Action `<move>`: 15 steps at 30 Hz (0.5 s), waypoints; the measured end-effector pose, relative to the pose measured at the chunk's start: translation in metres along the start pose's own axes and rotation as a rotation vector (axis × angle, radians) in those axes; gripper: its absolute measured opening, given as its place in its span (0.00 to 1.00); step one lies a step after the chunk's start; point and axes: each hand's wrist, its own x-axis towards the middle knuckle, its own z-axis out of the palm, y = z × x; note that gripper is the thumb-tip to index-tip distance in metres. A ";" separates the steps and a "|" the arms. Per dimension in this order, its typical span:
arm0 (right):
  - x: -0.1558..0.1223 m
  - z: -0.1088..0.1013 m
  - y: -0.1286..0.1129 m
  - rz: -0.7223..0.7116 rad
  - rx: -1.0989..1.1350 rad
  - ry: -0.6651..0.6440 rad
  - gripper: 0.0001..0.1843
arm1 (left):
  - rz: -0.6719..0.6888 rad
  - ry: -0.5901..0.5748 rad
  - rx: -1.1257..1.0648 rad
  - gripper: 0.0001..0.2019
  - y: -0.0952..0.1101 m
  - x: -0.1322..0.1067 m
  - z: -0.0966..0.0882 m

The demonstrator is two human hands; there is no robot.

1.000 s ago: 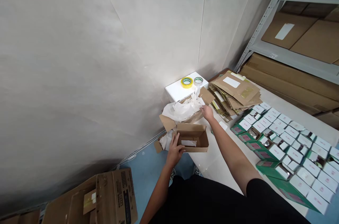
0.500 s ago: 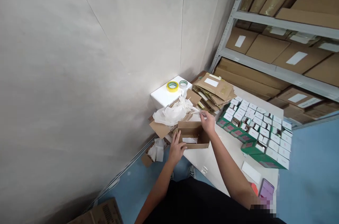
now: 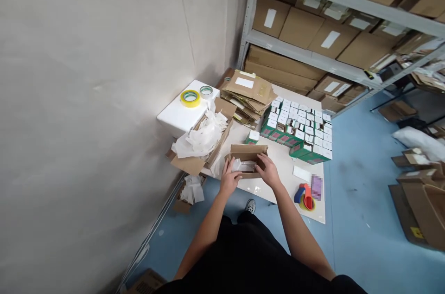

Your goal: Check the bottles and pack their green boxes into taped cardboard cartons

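Observation:
A small open cardboard box (image 3: 248, 149) is at the near edge of the table, its back flap raised. White tissue paper (image 3: 245, 165) lies inside it. My left hand (image 3: 229, 178) grips the box's left end, fingers over the wall and thumb at the front. At the right end, my right hand (image 3: 269, 173) holds the box with its fingers bent over the rim. Just behind stands a single green and white carton (image 3: 252, 137). To the left, a larger open box (image 3: 189, 165) is heaped with crumpled white paper (image 3: 205, 136).
Flattened cardboard (image 3: 248, 87) is stacked at the back. Rows of green and white cartons (image 3: 302, 127) stand right of it. A tape dispenser (image 3: 306, 197) lies near the right corner. Two tape rolls (image 3: 190, 98) rest on a white foam box (image 3: 177, 115). Shelving (image 3: 295, 48) rises behind.
The view has swung to the right. My right hand has left the white paper behind the box and come onto the box's right end. The single carton behind the box now shows.

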 end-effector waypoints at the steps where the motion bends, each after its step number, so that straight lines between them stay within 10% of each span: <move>1: 0.001 -0.010 0.005 0.014 -0.003 0.024 0.26 | 0.013 -0.014 -0.003 0.08 0.002 0.003 0.006; 15: -0.030 -0.130 0.125 0.329 0.089 0.228 0.28 | 0.137 -0.360 -0.011 0.11 0.062 0.097 0.170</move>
